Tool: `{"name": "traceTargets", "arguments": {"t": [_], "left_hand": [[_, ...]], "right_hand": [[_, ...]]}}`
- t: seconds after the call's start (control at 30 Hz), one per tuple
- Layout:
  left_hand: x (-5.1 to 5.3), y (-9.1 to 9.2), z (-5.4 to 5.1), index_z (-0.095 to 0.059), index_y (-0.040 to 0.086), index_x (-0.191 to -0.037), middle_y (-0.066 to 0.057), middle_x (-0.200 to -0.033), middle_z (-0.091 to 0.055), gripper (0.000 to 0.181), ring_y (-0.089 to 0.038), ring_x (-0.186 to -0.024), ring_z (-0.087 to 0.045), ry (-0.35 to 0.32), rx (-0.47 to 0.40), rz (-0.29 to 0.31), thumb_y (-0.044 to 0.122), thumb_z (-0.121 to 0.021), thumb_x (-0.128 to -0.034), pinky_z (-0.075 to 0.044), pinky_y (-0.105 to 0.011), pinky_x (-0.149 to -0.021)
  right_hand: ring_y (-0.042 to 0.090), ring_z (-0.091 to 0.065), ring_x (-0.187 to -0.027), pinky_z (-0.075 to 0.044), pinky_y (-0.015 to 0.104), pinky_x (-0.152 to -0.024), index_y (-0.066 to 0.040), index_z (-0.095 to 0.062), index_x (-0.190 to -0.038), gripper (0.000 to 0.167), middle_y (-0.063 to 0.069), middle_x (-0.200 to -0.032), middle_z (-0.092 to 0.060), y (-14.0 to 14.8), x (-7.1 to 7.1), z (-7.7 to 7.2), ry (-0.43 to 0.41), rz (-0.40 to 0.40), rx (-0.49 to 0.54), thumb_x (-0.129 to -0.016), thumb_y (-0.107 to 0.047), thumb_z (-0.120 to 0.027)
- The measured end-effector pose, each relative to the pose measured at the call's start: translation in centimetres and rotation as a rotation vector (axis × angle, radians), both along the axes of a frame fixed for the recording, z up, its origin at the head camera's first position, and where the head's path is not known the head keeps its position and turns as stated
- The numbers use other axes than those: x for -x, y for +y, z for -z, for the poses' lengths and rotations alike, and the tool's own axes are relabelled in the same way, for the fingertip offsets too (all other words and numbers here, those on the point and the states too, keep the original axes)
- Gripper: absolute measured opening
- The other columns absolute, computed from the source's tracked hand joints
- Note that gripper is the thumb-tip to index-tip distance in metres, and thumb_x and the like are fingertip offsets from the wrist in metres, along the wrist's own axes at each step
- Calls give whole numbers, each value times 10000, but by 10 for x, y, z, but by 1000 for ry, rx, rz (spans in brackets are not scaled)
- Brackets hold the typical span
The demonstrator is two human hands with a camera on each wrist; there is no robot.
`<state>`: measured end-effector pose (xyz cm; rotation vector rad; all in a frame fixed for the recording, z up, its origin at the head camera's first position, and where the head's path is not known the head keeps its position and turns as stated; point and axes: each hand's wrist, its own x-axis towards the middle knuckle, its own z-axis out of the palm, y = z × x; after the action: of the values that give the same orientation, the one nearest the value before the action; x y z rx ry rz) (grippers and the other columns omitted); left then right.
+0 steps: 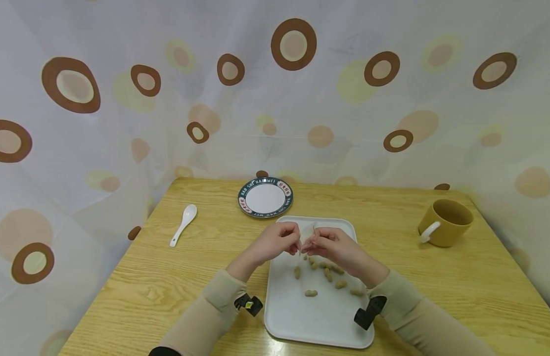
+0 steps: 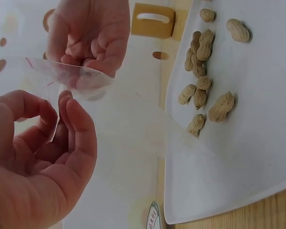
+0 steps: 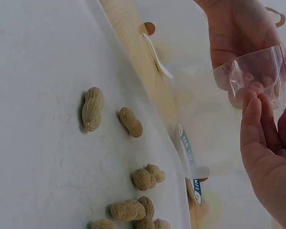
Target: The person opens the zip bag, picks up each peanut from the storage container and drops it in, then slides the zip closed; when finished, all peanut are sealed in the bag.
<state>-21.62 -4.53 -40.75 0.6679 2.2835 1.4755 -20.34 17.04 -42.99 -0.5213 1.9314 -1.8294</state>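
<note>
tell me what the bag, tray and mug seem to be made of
Bag: thin, clear, glossy plastic; see-through with creased highlights. Tray: probably smooth, hard plastic, given its rounded white rim; coated metal is possible. Mug: likely ceramic, given its smooth mustard body; gloss unclear.

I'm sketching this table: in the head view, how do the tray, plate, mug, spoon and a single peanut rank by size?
Largest to smallest:
1. White tray
2. Plate and yellow mug: too alike to rank
3. White spoon
4. Single peanut

Red-striped clear bag [image 3: 238, 76], tan peanuts [image 2: 220, 107], white tray [image 1: 317, 321], mustard mug [image 1: 448, 228], pale backdrop [image 1: 257, 109] with brown rings
</note>
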Motion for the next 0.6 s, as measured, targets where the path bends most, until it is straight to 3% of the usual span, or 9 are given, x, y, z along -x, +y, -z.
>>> {"name": "traceTargets", "arguments": {"t": [0.17,0.27,0.4,0.6], "left_hand": [[2,-2,0,-623,98,-790,-30,-858,-610,213,-129,-783,-552,124,84,-64,161,-517,-965,-455,-259,-703],[3,-2,1,-626,95,-762,-43,-1037,-646,209,-163,-966,-595,161,78,-59,156,-540,-943,-516,-290,-817],[1,-1,0,-585,94,-718,-43,-1292,-628,200,-229,-1195,-593,159,46,-39,122,-541,-911,-513,-374,-944],[0,-1,-2,-523,129,-684,-16,-1271,-682,209,-193,-1258,-574,131,33,-45,102,-503,-890,-498,-394,-1004]], "right_hand": [[153,-688,-972,-546,268,-894,-58,-656,-902,247,-10,-972,-714,-1,0,-1,-42,29,-10,-1037,-188,-494],[151,-690,-952,-550,280,-891,-66,-669,-882,253,2,-974,-714,-1,0,-2,-53,39,-18,-1031,-181,-500],[144,-697,-927,-558,312,-886,-77,-647,-809,258,15,-983,-719,-2,-1,-2,-48,51,-32,-1015,-146,-508],[143,-708,-917,-569,303,-850,-94,-584,-698,302,64,-1002,-716,0,-1,-1,-48,69,-55,-992,-112,-516]]}}
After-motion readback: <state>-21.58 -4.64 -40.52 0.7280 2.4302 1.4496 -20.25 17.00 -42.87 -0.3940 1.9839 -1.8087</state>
